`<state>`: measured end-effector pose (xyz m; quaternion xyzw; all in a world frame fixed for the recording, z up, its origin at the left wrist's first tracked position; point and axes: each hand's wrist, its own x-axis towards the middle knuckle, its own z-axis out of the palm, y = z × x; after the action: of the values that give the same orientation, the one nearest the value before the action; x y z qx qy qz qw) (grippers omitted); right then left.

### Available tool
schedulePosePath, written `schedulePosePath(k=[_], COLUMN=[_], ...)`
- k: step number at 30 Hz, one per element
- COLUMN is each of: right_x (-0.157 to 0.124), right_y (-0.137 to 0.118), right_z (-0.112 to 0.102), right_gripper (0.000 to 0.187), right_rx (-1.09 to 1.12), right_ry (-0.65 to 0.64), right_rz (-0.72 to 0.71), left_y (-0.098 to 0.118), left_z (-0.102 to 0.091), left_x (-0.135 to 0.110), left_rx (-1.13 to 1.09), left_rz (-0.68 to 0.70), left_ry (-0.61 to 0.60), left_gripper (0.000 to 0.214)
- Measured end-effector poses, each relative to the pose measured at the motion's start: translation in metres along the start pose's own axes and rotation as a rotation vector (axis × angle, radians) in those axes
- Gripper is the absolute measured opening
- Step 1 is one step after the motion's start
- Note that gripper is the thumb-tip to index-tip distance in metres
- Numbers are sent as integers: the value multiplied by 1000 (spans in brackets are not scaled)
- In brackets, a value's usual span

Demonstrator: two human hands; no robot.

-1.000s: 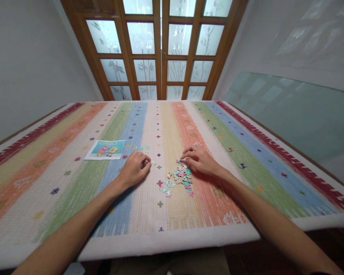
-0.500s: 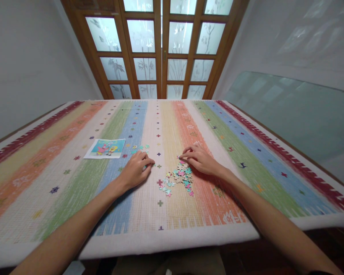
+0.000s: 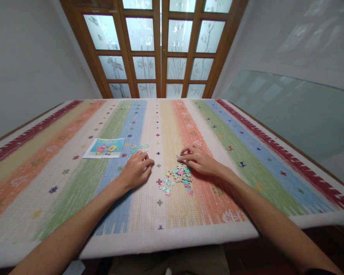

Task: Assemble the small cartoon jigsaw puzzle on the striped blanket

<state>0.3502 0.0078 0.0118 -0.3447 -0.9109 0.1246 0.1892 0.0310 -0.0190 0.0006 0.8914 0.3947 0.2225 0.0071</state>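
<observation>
Beside the left edge of a loose pile of jigsaw puzzle pieces, my left hand rests on the cloth with its fingers curled; whatever they may hold is hidden. My right hand is at the pile's far right edge, thumb and fingertips closed on a small puzzle piece. Teal, pink, yellow and bare brown backs show among the pieces. Just beyond my left hand lie several separate teal puzzle pieces. Left of them a picture card with a pink and a yellow cartoon figure lies flat.
A striped tablecloth covers the large table, its near edge running in front of me. Wooden doors with frosted panes stand beyond the far edge. A pale glass panel leans along the right wall.
The view has shifted slightly. My right fingertips have drawn together a little at the pile's far edge. My left hand stays almost in place.
</observation>
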Motion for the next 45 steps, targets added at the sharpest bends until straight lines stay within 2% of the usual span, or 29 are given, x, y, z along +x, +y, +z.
schedulePosePath(k=[6, 10, 15, 19, 23, 29, 41, 45], right_x=[0, 0, 0, -1, -1, -1, -3, -3], right_y=[-2, -9, -19, -18, -19, -23, -18, -16], right_z=[-3, -3, -2, -3, -3, -3, -7, -8], right_gripper=[29, 28, 22, 17, 19, 15, 2, 6], right_rx=[14, 46, 113, 89, 110, 157, 109, 90], right_ry=[2, 17, -57, -32, 2, -28, 3, 11], right_rz=[8, -25, -78, -66, -81, -123, -80, -31], left_y=[12, 30, 43, 46, 49, 50, 50, 49], left_z=[-2, -4, -4, -3, -2, 0, -1, -1], left_x=[1, 1, 0, 0, 0, -1, -2, -1], left_rx=[-149, -234, -229, -235, -251, -256, -199, -200], left_rz=[36, 128, 173, 157, 215, 255, 287, 299], left_ry=[19, -56, -154, -157, -173, -179, -172, -133], left_gripper=[25, 28, 28, 27, 30, 30, 27, 27])
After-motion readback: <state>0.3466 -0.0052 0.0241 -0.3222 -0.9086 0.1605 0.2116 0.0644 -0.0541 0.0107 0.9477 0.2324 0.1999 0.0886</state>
